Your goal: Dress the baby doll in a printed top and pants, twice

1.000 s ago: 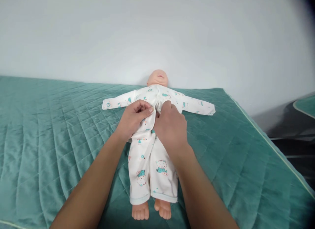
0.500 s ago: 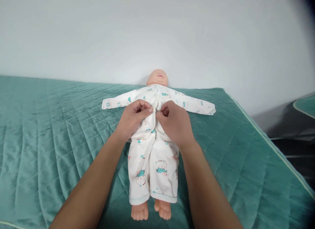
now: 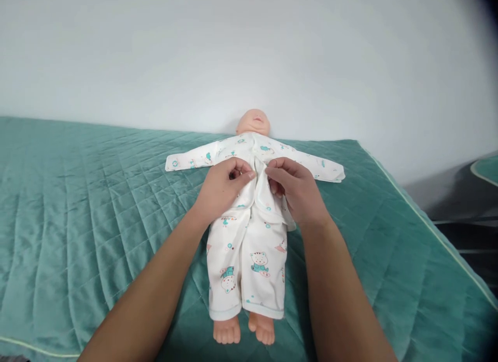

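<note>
Fabric is pinched in both hands at the chest of a baby doll [image 3: 253, 122] that lies on its back near the middle of the bed, head at twelve o'clock against the wall, bare feet [image 3: 241, 330] at six. The left hand [image 3: 222, 191] grips the front edge of the printed sleepsuit [image 3: 249, 258] on the nine o'clock side between thumb and fingertips. The right hand [image 3: 298, 191] grasps the opposite flap on the three o'clock side and holds it a little apart from the body, so a gap shows between the two edges.

Judging from how things lie, the dressing is well along: both sleeves are filled and spread out towards ten and two o'clock, the legs are covered down to the cuffs, and the neck looks closed. The chest and belly opening looks not yet fastened; whether any snaps below the hands are done up cannot be told.

The doll rests on a teal quilted bedspread [image 3: 78, 196] with diamond stitching and a pale piped edge. A plain white wall [image 3: 233, 51] rises behind it. At three o'clock the bed ends and dark floor [image 3: 459, 217] shows, with a corner of another teal, pale-edged surface [image 3: 486, 170] at the frame's edge.
</note>
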The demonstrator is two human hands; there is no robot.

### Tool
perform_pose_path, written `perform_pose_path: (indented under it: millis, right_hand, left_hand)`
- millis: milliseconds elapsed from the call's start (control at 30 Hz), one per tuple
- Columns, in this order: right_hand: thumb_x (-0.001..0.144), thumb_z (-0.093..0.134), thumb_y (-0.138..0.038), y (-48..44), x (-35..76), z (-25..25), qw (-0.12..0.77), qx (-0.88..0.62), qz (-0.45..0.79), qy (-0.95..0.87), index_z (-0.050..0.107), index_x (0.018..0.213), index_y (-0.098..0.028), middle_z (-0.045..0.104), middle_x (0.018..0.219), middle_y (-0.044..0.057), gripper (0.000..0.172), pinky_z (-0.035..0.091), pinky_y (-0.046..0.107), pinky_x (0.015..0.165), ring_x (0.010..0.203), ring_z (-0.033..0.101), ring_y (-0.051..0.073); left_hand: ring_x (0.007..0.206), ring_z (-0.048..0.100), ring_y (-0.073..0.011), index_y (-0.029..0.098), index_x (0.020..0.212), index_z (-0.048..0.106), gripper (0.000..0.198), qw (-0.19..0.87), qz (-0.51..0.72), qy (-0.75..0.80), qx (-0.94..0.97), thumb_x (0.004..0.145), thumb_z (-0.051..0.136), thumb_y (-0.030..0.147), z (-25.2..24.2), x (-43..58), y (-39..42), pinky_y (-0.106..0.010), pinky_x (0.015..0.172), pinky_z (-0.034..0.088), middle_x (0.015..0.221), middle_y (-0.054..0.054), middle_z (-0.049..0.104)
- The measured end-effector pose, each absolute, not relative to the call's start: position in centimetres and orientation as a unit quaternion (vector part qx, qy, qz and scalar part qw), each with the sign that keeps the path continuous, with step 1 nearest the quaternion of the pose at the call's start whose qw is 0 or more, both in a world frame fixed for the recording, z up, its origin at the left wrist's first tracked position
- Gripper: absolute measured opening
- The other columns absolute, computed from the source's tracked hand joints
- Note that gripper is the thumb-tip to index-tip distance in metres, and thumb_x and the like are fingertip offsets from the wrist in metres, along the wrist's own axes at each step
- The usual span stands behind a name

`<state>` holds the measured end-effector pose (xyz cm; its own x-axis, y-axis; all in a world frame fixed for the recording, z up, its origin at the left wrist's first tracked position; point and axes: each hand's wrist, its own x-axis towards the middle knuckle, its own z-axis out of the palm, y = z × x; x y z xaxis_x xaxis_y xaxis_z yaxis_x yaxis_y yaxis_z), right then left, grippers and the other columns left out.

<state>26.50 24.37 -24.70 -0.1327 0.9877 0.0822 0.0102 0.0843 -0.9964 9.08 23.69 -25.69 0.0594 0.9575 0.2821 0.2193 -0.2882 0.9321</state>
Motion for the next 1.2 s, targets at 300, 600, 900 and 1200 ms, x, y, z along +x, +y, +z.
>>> perform_pose_path:
  millis: [300, 600, 900, 1200]
  right_hand:
    - [0.087, 0.066, -0.034, 23.8, 26.3, -24.2, 0.444, -0.469, 0.459, -0.61, 0.06, 0.084, -0.022, 0.053, 0.066, -0.006, 0.014, 0.035, 0.024, 0.056, 0.058, 0.046, 0.009]
    - [0.089, 0.064, -0.042, 23.4, 25.0, -23.8, 0.363, -0.566, 0.268, -0.69, 0.06, 0.083, -0.022, 0.066, 0.075, -0.002, 0.021, 0.039, 0.029, 0.065, 0.069, 0.057, 0.014]
    - [0.083, 0.06, -0.028, 23.4, 24.5, -23.7, 0.324, -0.592, 0.215, -0.706, 0.056, 0.081, -0.023, 0.065, 0.072, -0.002, 0.006, 0.035, 0.03, 0.063, 0.065, 0.055, 0.016]
    - [0.077, 0.064, -0.026, 24.1, 25.4, -24.9, 0.499, -0.513, 0.433, -0.548, 0.058, 0.076, -0.023, 0.048, 0.061, -0.005, 0.007, 0.032, 0.027, 0.052, 0.053, 0.039, 0.011]
  left_hand:
    - [0.076, 0.056, -0.0162, 0.021, 0.085, 0.066, 0.007, 0.289, 0.471, 0.46, 0.695, 0.09, 0.063, 0.023, -25.6, 9.5, 23.3, -0.031, 0.074, 0.041, 0.082, -0.001, 0.066]
    - [0.075, 0.054, -0.0138, 0.02, 0.085, 0.064, 0.007, 0.319, 0.446, 0.441, 0.71, 0.086, 0.059, 0.014, -25.7, 8.8, 23.6, -0.028, 0.071, 0.042, 0.082, 0.0, 0.062]
    - [0.082, 0.056, -0.0127, 0.02, 0.089, 0.069, 0.022, 0.302, 0.474, 0.428, 0.708, 0.078, 0.06, 0.004, -26.1, 9.2, 23.7, -0.027, 0.074, 0.046, 0.094, -0.001, 0.062]
    - [0.08, 0.057, -0.0124, 0.02, 0.086, 0.066, 0.006, 0.261, 0.479, 0.454, 0.705, 0.084, 0.069, 0.016, -26.6, 9.1, 23.8, -0.027, 0.075, 0.045, 0.09, -0.001, 0.062]
